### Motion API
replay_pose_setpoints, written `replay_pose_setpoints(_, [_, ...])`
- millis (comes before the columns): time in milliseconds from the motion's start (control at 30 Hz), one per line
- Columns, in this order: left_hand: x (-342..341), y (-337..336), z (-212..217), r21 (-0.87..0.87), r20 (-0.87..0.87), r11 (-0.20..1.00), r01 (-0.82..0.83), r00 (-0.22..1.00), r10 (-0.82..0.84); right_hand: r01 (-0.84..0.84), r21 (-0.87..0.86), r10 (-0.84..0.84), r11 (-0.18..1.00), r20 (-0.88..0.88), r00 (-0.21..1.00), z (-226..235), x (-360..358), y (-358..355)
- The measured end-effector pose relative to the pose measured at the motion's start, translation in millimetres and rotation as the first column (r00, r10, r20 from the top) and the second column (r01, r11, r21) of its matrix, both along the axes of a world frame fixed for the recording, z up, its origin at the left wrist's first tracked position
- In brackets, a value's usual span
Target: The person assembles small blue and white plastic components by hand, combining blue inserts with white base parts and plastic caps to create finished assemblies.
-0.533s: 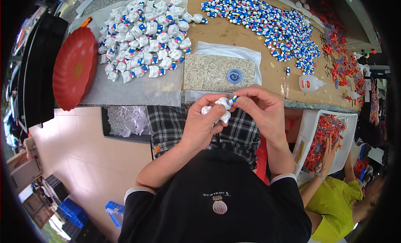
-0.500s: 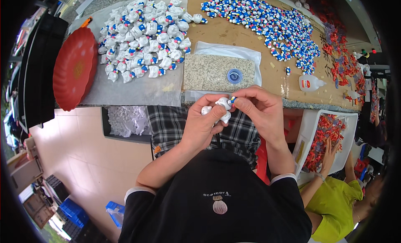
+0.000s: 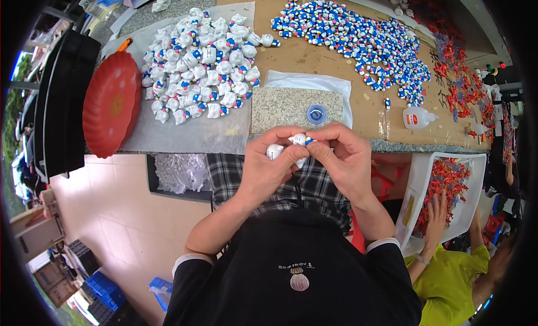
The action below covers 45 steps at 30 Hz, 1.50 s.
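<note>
Over the table's near edge, my left hand (image 3: 268, 164) is closed around a few small white figurine heads. One white head (image 3: 298, 139) sits at its fingertips, and another white head (image 3: 274, 151) rests against the palm. My right hand (image 3: 346, 162) pinches a small blue figurine body (image 3: 309, 141) with a bit of yellow on it. The body touches the white head, right at the meeting fingertips. Just beyond lies a speckled stone slab (image 3: 280, 110) with a small cup of blue-tinted liquid (image 3: 316, 114) on it.
Finished-looking white figurines (image 3: 207, 74) are heaped at back left, beside a red scalloped tray (image 3: 112, 104). Loose blue bodies (image 3: 358, 40) cover the back right, near a white squeeze bottle (image 3: 419, 117). At right, a co-worker's hand (image 3: 436, 219) reaches into a white bin (image 3: 473, 186) of red pieces.
My hands have drawn closer together, and the blue body now sits tighter against the white head. The whole view has shifted slightly. The co-worker's hand stays in the bin.
</note>
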<state>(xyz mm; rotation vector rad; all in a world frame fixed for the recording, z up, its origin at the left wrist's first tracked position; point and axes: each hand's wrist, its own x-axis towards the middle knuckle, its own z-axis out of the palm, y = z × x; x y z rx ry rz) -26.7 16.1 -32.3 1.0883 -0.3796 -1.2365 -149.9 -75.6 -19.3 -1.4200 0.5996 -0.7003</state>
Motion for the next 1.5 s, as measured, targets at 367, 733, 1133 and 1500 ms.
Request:
replay_pose_setpoints(367, [71,-59,13,-0.083,0.997,0.929,-0.361,-0.033,0.076,0.255,-0.544,-0.472,0.799,-0.307,0.826,5,-24,-58])
replay_pose_setpoints(733, [69,-30,19,-0.041,0.061,0.982,-0.187,0.98,0.189,0.21,-0.788,-0.759,0.578,-0.425,0.493,-14,-46,-89])
replay_pose_setpoints(1133, [5,15,-5,-0.04,-0.326,0.994,0.101,0.939,-0.109,0.082,0.13,-0.074,0.988,-0.069,0.995,10,-43,-45])
replay_pose_setpoints(1500, [-22,5,-4,0.021,0.119,0.992,0.127,0.985,-0.129,-0.017,0.087,0.033,0.996,-0.192,0.981,16,-24,-8])
